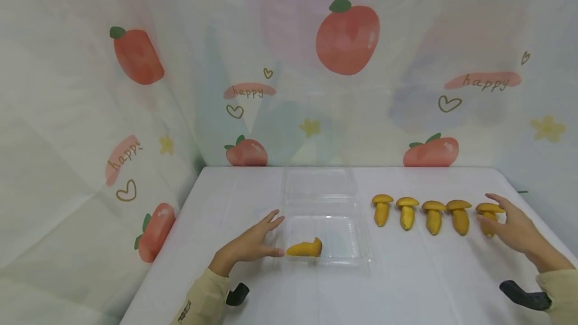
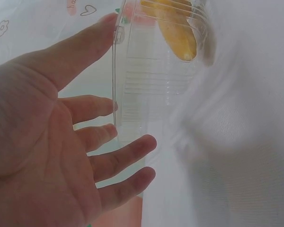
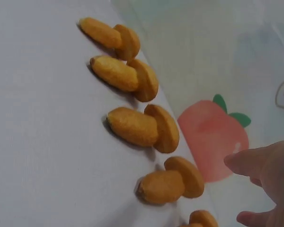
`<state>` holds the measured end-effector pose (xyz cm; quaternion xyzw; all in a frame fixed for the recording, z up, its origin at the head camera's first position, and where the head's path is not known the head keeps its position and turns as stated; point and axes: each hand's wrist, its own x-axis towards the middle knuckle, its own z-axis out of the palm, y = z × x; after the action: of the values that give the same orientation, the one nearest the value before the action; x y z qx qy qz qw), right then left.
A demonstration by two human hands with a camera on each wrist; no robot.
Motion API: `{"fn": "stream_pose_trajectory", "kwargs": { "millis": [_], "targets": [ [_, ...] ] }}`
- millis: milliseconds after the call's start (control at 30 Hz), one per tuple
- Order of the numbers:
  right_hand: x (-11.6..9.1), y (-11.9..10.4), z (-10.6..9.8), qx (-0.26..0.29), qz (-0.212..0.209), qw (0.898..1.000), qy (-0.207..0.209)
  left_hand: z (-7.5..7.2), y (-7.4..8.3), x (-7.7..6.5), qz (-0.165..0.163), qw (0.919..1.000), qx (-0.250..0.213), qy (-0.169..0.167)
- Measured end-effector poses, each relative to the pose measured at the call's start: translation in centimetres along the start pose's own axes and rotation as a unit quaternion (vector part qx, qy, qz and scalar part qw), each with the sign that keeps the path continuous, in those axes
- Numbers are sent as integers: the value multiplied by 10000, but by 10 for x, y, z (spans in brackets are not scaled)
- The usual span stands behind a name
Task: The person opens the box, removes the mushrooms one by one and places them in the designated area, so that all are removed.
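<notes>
A clear plastic clamshell box (image 1: 343, 237) stands unfolded on the table with its lid (image 1: 319, 184) toward the back. One yellow mushroom (image 1: 303, 249) lies on its side in the box's front left corner, showing through the plastic in the left wrist view. My left hand (image 1: 250, 242) is at the box's left side, thumb and fingers spread, with fingertips right at the rim (image 2: 115, 75). To the right, several yellow mushrooms stretch in a row. Over the rightmost mushroom (image 1: 489, 208) hovers my right hand (image 1: 517, 229), its thumb and fingers apart around the cap.
The other mushrooms in the row include a leftmost one (image 1: 381, 210) just right of the box. A white cloth (image 1: 406, 285) covers the table. Behind and to the left hangs a printed curtain (image 1: 289, 39). Dark wrist straps (image 1: 524, 295) show by both sleeves.
</notes>
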<state>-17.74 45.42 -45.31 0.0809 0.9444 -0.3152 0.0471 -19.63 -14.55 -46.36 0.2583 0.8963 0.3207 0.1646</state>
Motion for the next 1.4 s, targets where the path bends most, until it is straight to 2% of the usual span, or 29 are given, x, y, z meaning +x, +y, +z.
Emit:
{"fn": "stream_pose_trajectory", "kwargs": {
  "millis": [133,300,433,633,933,1200,1400],
  "targets": [
    [-5,-28,3,-41,-352,9993,-108,0,-1,0,24,10000,17,9],
    [-11,-60,16,-155,-849,9962,-120,0,-1,0,62,10000,-7,8],
    [-17,-78,31,-145,-1231,9923,77,0,-1,0,61,10000,-4,-11],
    [-23,-101,52,227,-1834,9815,499,-2,1,1,105,9999,69,-3],
    [-32,-141,80,606,-2255,9711,498,0,-1,-1,53,10000,-29,-15],
    [-37,-169,106,911,-2691,9584,288,-1,2,-1,27,10000,8,10],
    [-44,-182,126,1173,-2862,9510,51,-2,1,-1,75,10000,-19,-17]
  ]
}}
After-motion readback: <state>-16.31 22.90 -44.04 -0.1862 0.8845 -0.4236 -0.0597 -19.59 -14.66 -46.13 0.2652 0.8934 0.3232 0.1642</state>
